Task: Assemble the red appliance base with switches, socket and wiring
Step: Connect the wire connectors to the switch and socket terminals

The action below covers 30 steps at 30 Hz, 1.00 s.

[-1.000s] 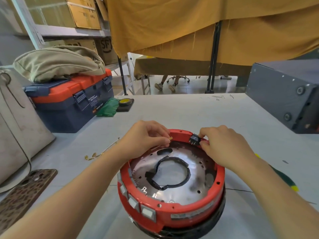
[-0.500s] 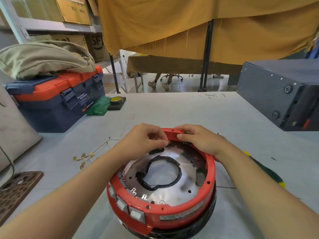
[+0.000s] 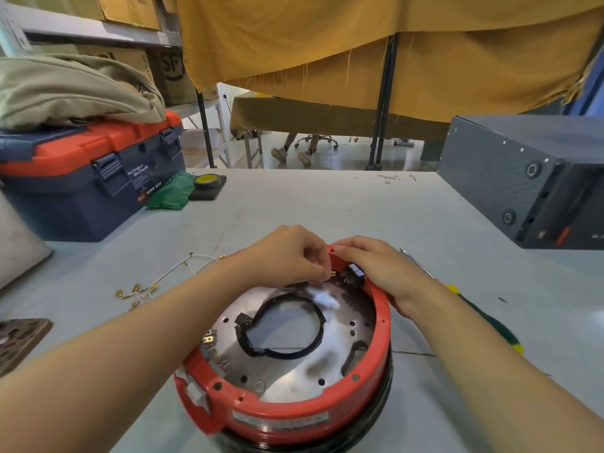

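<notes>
The red appliance base (image 3: 380, 351) lies upside down on the grey table, its shiny metal plate (image 3: 294, 367) facing up. A black socket (image 3: 353, 274) sits inside the far rim. My left hand (image 3: 287, 253) pinches a small brass wire terminal (image 3: 331, 274) just left of the socket. My right hand (image 3: 376, 269) grips the far rim of the base beside the socket, fingers curled over the edge. A white wire harness with brass terminals (image 3: 143, 289) lies on the table to the left.
A blue and orange toolbox (image 3: 88, 178) with a khaki bag on top stands at the back left. A dark grey metal box (image 3: 529, 181) stands at the right. A screwdriver with a green and yellow handle (image 3: 490, 322) lies right of the base. Tape roll (image 3: 207, 182) beyond.
The base has turned, so its white switches moved to the near left. My right hand shifted along the rim and uncovered the socket. My left hand still holds the terminal close to it.
</notes>
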Each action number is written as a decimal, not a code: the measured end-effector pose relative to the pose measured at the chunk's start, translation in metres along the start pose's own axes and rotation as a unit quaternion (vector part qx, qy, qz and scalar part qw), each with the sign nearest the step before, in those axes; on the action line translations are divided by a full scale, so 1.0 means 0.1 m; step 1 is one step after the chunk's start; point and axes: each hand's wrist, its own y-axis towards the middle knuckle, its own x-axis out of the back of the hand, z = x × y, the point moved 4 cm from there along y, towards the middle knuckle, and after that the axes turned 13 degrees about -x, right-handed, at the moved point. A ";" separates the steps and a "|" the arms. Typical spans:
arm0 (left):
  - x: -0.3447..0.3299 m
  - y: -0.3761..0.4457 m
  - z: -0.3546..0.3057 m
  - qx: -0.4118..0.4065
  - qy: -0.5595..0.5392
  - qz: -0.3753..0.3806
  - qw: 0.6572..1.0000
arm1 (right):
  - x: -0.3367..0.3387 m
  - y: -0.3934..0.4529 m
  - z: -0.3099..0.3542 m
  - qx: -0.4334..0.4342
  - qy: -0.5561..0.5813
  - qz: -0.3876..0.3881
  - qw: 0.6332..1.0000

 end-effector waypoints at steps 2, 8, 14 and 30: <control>-0.04 -0.01 0.03 0.001 -0.022 -0.002 1.000 | -0.02 0.02 -0.01 0.007 0.050 0.040 0.998; -0.08 -0.06 0.10 -0.016 -0.026 -0.009 0.999 | -0.06 0.07 -0.13 0.016 0.167 0.117 0.979; -0.11 -0.05 0.04 -0.044 -0.035 -0.025 0.998 | -0.08 0.10 -0.15 0.029 0.203 0.134 0.970; -0.16 -0.03 -0.01 -0.056 -0.054 -0.029 0.997 | -0.06 0.14 -0.15 0.045 0.175 0.129 0.975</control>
